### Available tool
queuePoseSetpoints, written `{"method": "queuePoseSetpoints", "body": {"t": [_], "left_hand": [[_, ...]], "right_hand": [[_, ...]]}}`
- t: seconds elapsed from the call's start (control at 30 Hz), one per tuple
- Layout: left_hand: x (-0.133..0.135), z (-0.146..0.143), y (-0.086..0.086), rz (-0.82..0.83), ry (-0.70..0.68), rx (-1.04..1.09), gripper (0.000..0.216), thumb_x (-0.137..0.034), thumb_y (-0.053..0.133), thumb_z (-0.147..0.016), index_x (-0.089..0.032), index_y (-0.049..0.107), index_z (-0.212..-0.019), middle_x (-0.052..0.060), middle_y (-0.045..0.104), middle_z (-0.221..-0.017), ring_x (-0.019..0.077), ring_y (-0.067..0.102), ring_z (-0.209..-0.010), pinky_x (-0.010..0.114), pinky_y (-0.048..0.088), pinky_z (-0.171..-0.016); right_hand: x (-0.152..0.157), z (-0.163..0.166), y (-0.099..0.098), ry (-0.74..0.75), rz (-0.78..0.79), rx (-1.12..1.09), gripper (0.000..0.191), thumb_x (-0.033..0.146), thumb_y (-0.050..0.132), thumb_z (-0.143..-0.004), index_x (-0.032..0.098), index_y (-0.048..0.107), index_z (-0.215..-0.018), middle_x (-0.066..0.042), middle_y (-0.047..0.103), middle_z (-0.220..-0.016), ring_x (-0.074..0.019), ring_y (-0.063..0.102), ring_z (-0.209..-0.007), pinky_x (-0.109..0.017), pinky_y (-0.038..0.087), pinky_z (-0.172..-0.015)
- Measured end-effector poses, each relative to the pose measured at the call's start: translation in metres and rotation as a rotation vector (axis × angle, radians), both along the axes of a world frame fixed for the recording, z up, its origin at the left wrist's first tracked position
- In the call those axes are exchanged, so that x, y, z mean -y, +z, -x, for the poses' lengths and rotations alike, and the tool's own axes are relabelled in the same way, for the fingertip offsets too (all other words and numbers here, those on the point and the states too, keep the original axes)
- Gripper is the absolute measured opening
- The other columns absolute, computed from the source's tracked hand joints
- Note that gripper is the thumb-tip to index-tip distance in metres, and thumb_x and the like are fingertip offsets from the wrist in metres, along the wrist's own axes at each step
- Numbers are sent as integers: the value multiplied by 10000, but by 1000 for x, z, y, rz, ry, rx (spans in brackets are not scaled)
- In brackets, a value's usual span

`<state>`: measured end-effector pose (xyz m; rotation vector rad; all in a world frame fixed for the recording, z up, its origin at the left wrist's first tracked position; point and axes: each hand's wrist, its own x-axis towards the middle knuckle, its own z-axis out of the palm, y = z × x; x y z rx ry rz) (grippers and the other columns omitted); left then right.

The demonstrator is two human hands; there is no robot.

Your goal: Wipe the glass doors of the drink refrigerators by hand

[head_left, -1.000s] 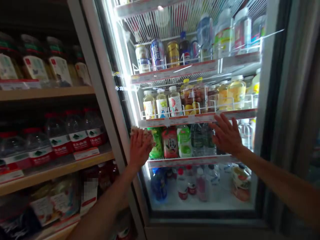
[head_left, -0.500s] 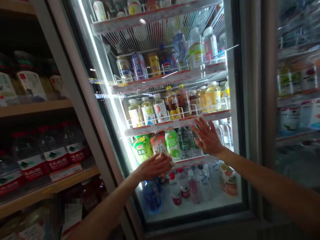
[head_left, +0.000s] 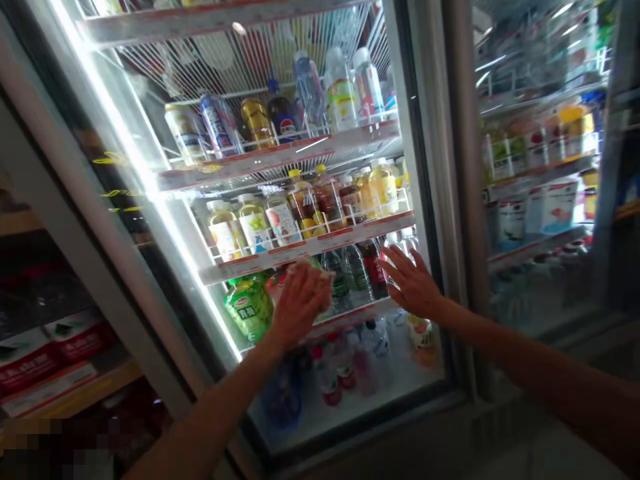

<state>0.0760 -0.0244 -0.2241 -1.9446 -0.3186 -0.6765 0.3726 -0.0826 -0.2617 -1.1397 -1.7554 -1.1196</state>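
Observation:
A lit drinks fridge with a shut glass door (head_left: 235, 80) fills the middle of the view. My left hand (head_left: 297, 303) is pressed against the glass at the third shelf, fingers closed over a small pale cloth (head_left: 306, 270) that shows only at the fingertips. My right hand (head_left: 413, 283) lies flat on the same glass near the door's right frame (head_left: 425, 167), fingers spread and holding nothing. Behind the glass beside my left hand stands a green bottle (head_left: 249, 308), with dark bottles (head_left: 357, 270) between my two hands.
Wire shelves behind the glass hold cans (head_left: 220, 123) and juice bottles (head_left: 253, 220), with more bottles on the fridge floor (head_left: 345, 380). A second glass-door fridge (head_left: 535, 167) stands to the right. A wooden shelf with red-labelled water bottles (head_left: 60, 340) is at the left.
The view has swung right, bringing the second fridge in. My left hand with the cloth dipped lower on the glass, then rose and moved right. My right hand stayed flat on the glass.

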Motion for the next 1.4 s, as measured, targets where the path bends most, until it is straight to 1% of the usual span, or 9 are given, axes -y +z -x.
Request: {"method": "queuePoseSetpoints", "body": {"t": [0.1, 0.27, 0.43, 0.6, 0.77, 0.87, 1.0, 1.17, 1.4], "left_hand": [[0, -30, 13, -24, -124, -280, 419, -329, 485, -856, -241, 467, -1266, 29, 457, -1375, 213, 173, -1385, 394, 192, -1132], [-1, -79, 42, -11, -17, 171, 482, -244, 489, -850, -202, 398, -1322, 105, 382, -1419, 277, 91, -1394, 485, 206, -1110], [-2, -103, 53, -35, -185, -257, 420, -260, 466, -866, -198, 443, -1281, 60, 445, -1381, 231, 118, -1394, 404, 223, -1128], [-4, -115, 68, 15, -77, 151, 503, -276, 465, -867, -188, 355, -1350, 124, 349, -1436, 274, 91, -1394, 498, 199, -1117], [-3, -131, 54, -4, -196, -444, 419, -345, 440, -884, -202, 446, -1278, 49, 464, -1365, 226, 305, -1337, 396, 233, -1120], [-6, -138, 80, -4, -184, -369, 426, -325, 444, -882, -199, 430, -1289, 56, 470, -1357, 225, 335, -1320, 409, 239, -1114], [-10, -134, 109, 24, -119, 127, 464, -297, 453, -875, -177, 395, -1319, 118, 365, -1425, 282, 179, -1379, 490, 187, -1113], [-12, -107, 99, -9, -171, -387, 451, -311, 457, -875, -240, 397, -1316, 40, 447, -1380, 192, 295, -1341, 386, 224, -1121], [-12, -45, 127, -51, -77, 394, 507, -291, 474, -855, -224, 364, -1346, 95, 296, -1466, 267, 127, -1393, 492, 171, -1129]], "right_hand": [[3, -7, -3, -14, 9, -5, 593, 250, 412, -861, 193, 234, -1424, -111, 348, -1446, -226, 213, -1383, -497, 169, -1116], [6, -12, 0, -48, -35, -91, 604, 262, 378, -879, 201, 168, -1443, -104, 349, -1446, -212, 200, -1388, -495, 173, -1115], [6, -10, 8, -37, -12, -132, 581, 269, 361, -881, 194, 201, -1435, -102, 337, -1453, -212, 188, -1391, -493, 182, -1116], [8, -17, 13, -72, -60, -231, 561, 280, 333, -892, 192, 207, -1432, -115, 346, -1447, -225, 225, -1379, -497, 202, -1101], [13, -31, 9, -103, -79, -273, 574, 276, 325, -894, 194, 172, -1441, -122, 362, -1436, -239, 270, -1360, -499, 245, -1075], [16, -36, 5, -111, -83, -276, 580, 278, 328, -896, 202, 153, -1444, -118, 364, -1435, -243, 281, -1355, -500, 256, -1068], [15, -36, 3, -104, -83, -282, 587, 289, 324, -899, 215, 130, -1448, -112, 350, -1444, -237, 268, -1361, -496, 246, -1076], [9, -24, 6, -69, -82, -260, 584, 285, 323, -901, 210, 134, -1449, -118, 349, -1443, -230, 260, -1365, -487, 254, -1078], [-4, 7, 33, -6, -84, -252, 562, 260, 334, -886, 216, 206, -1431, -90, 300, -1473, -215, 220, -1381, -474, 218, -1104]]}}
